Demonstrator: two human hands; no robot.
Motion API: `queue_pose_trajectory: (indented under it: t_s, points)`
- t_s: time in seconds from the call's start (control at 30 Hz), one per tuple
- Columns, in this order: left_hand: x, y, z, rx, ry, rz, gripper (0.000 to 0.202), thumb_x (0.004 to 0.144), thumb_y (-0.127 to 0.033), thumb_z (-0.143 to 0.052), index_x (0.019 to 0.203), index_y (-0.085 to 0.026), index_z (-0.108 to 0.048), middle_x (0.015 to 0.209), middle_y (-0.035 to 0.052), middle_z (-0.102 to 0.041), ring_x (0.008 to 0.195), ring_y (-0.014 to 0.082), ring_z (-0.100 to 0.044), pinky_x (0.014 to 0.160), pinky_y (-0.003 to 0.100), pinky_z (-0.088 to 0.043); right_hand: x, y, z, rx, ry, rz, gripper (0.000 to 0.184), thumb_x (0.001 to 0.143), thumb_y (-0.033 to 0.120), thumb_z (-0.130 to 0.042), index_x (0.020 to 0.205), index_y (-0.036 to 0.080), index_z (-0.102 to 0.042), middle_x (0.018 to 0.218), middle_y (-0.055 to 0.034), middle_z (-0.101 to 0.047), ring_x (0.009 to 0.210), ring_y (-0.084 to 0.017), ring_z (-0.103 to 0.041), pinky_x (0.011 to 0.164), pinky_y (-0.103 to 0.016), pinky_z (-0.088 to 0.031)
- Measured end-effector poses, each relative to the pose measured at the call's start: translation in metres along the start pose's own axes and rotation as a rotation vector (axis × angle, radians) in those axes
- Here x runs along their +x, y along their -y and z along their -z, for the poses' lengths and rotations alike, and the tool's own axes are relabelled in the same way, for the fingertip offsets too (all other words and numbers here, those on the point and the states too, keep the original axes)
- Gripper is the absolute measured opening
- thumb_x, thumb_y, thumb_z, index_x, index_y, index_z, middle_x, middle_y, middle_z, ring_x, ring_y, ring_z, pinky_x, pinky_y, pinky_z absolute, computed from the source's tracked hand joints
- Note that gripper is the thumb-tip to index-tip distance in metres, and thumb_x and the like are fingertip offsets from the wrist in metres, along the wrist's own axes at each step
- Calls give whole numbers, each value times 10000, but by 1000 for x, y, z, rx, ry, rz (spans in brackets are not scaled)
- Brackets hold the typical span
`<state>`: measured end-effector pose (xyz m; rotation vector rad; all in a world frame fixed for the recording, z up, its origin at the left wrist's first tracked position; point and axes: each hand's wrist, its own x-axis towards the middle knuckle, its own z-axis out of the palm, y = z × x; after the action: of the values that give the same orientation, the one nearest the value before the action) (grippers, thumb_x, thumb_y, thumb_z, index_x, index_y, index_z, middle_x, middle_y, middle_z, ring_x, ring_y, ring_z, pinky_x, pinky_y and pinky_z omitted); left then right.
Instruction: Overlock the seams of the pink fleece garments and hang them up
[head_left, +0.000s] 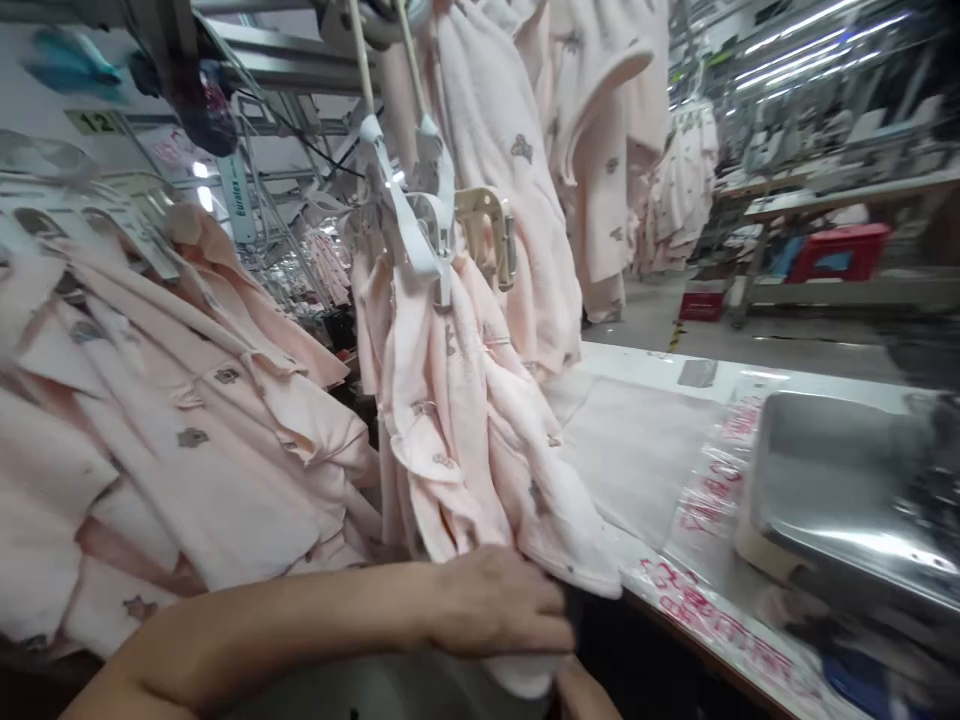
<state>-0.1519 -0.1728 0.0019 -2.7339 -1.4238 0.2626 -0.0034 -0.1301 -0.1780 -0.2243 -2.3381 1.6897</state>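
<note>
My left hand reaches in from the lower left, its fingers bent together over pale pink fleece fabric that shows beneath them. Just above it hang several pink garment pieces with small grey printed motifs, gripped at the top by a white clip hanger. Close under my left fingers, a small part of my right hand comes up from the bottom edge. Its fingers are hidden, so what it holds cannot be seen.
More pink pieces hang from clips on the left, and others hang behind. To the right is a white table with red-marked plastic film and a shiny metal tray. A red crate stands farther back.
</note>
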Motion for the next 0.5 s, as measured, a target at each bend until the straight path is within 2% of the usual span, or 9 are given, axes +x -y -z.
queue_pose_trajectory:
  t_s: [0.03,0.07,0.13,0.23,0.3,0.37,0.4,0.47,0.5]
  points:
    - [20,-3,24,18,-128,-4,101,872,-249,-495,858,-229,-593,777,-2,-615,660,132,-557,532,259,-393,-2,3,-3,22,-43,0,561,709,483,-638,1167,162,-617,1199,-142,-627,1102,-310,-576,950,-378,-439]
    - [37,-4,50,44,-289,65,152,894,-220,-448,865,-210,-597,769,6,-608,671,132,-552,558,251,-402,-5,6,-4,49,-81,-11,463,747,503,-592,1049,160,-668,1080,-131,-679,1006,-296,-622,896,-365,-471]
    - [63,2,98,-15,-558,162,207,921,-253,-409,910,-183,-603,809,21,-606,718,123,-561,613,227,-426,-16,14,6,125,-144,-39,407,840,505,-467,819,165,-690,825,-86,-707,791,-243,-665,763,-315,-512]
    - [84,19,146,-4,-776,277,247,925,-317,-404,929,-189,-616,880,30,-616,840,146,-580,764,252,-445,-56,33,53,161,-305,-71,356,862,462,-461,785,178,-662,755,-47,-679,724,-211,-645,696,-273,-502]
    - [95,31,159,88,-806,361,254,907,-341,-423,901,-200,-635,926,34,-613,945,190,-559,881,316,-416,-95,54,95,121,-433,-122,245,799,421,-562,878,205,-647,809,-29,-671,757,-211,-627,709,-268,-495]
    - [110,48,163,151,-751,435,238,878,-322,-455,842,-191,-651,942,46,-608,986,228,-545,922,360,-393,-132,80,134,202,-435,-189,280,763,383,-602,1002,239,-610,847,-9,-665,769,-203,-621,704,-259,-496]
    - [120,59,164,155,-715,474,226,864,-305,-466,831,-187,-655,943,52,-612,979,238,-553,915,368,-398,-146,93,151,230,-377,-232,299,770,362,-601,1049,255,-598,896,-6,-664,802,-203,-625,691,-251,-499]
    - [145,81,166,107,-663,586,212,848,-289,-475,852,-185,-659,914,61,-634,922,249,-588,862,364,-425,-157,113,177,151,-317,-278,232,790,332,-597,1010,263,-619,947,-2,-657,886,-202,-615,757,-250,-486]
    - [159,91,166,66,-658,646,219,847,-296,-472,878,-182,-657,901,70,-647,895,256,-602,835,363,-435,-155,118,186,45,-352,-264,194,816,343,-572,979,258,-635,952,-7,-655,911,-200,-607,795,-256,-474]
